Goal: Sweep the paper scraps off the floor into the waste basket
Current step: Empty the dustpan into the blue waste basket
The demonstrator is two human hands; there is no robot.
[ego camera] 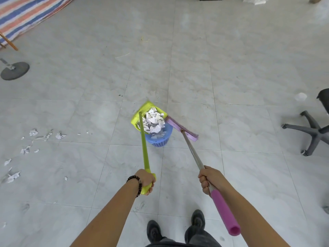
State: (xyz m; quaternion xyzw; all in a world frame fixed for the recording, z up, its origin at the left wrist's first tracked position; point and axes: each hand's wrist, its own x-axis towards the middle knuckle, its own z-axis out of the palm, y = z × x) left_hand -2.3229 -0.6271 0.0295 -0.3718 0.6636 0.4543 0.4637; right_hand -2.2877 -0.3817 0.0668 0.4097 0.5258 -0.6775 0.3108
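Note:
My left hand [146, 181] grips the long handle of a lime-green dustpan [140, 115]. The pan is tilted over a blue plastic waste basket [160, 139], and crumpled white paper [154, 122] spills from the pan into it. My right hand [207, 180] holds a broom [192, 154] by its grey shaft, just above the pink foam grip. The broom's purple head [181, 129] rests against the right side of the pan and basket. Several loose paper scraps [35, 138] lie on the grey tiled floor at the left.
An office chair base [311, 132] stands at the right. A round black stand base [15, 70] sits at the left, and a striped tarp [23, 15] covers the far left corner. My shoes [178, 227] show at the bottom.

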